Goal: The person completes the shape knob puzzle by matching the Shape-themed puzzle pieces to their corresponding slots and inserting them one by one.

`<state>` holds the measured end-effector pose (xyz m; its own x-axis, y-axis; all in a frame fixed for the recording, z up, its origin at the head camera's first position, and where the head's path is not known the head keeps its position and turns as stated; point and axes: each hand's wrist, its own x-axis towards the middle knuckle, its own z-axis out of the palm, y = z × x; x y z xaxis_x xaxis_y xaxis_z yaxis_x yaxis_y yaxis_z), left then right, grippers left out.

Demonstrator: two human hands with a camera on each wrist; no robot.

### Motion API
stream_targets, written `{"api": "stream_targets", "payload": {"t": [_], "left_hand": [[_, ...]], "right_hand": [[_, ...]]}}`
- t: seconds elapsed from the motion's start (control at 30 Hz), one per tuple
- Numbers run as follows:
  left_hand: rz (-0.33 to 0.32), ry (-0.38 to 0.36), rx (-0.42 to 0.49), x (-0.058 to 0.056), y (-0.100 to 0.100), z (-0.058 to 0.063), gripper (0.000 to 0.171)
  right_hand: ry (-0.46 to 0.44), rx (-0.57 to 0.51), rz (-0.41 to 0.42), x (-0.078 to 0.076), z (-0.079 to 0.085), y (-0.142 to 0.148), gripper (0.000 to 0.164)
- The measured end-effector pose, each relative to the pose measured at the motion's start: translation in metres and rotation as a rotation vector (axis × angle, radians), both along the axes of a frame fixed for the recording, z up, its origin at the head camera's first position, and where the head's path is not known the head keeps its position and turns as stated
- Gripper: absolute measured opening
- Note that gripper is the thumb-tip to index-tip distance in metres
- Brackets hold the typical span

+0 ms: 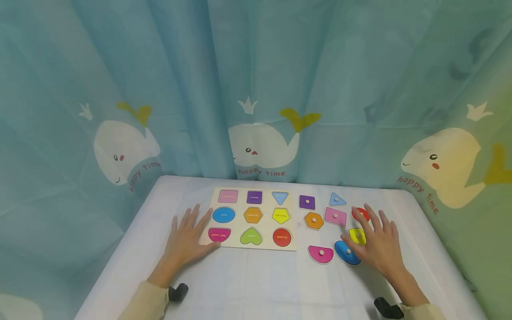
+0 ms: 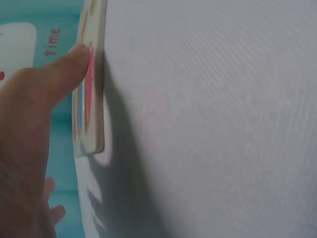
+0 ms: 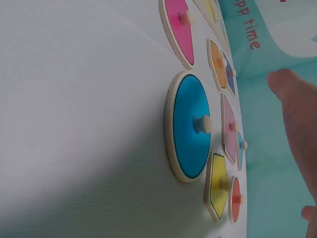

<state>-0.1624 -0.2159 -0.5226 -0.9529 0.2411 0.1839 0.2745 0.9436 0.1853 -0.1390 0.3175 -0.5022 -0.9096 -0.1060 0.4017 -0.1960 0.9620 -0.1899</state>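
A cream shape puzzle board [image 1: 236,246] with coloured, labelled shapes lies on the table. My left hand [image 1: 186,243] is spread at its left edge, the thumb [image 2: 74,64] touching the board near the magenta half-round shape. With fingers spread and nothing held, my right hand [image 1: 380,246] is over the knobbed pieces on the right. Nearest to it are the blue oval piece [image 3: 190,126], yellow pentagon piece [image 3: 218,183] and red round piece [image 3: 235,198], partly covered by the hand in the head view. A magenta half-round piece [image 1: 321,254] lies left of the oval.
Farther back lie a purple square piece [image 1: 307,202], an orange hexagon piece [image 1: 314,220], a pink rectangle piece [image 1: 335,216] and a light-blue triangle piece [image 1: 338,199]. The white-covered table [image 1: 256,284] ends against a blue whale-print curtain [image 1: 192,89].
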Motion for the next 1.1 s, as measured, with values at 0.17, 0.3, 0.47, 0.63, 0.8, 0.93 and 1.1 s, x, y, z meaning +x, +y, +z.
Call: {"api": "stream_targets", "payload": {"t": [0.17, 0.3, 0.47, 0.63, 0.8, 0.93, 1.1], "left_hand": [[0.013, -0.033, 0.030, 0.000, -0.004, -0.002, 0.103], [0.023, -0.079, 0.051, -0.001, -0.007, -0.002, 0.103], [0.036, -0.143, 0.067, -0.002, -0.010, -0.004, 0.101], [0.045, -0.156, 0.084, -0.002, -0.011, -0.010, 0.099], [0.045, -0.158, 0.096, -0.001, -0.010, -0.012, 0.097], [0.044, -0.148, 0.108, -0.001, -0.010, -0.011, 0.095], [0.039, -0.117, 0.114, -0.001, -0.013, -0.014, 0.092]], "right_hand": [[-0.023, -0.096, 0.048, -0.014, -0.004, -0.001, 0.086], [-0.101, -0.237, 0.088, -0.028, -0.004, -0.003, 0.076], [-0.177, -0.337, 0.121, -0.044, -0.005, -0.002, 0.063], [-0.281, -0.342, 0.073, -0.057, -0.007, -0.002, 0.051], [-0.331, -0.367, 0.055, -0.066, -0.012, -0.004, 0.041], [-0.329, -0.388, 0.043, -0.070, -0.017, -0.006, 0.033], [-0.333, -0.403, 0.010, -0.073, -0.023, -0.005, 0.027]]}}
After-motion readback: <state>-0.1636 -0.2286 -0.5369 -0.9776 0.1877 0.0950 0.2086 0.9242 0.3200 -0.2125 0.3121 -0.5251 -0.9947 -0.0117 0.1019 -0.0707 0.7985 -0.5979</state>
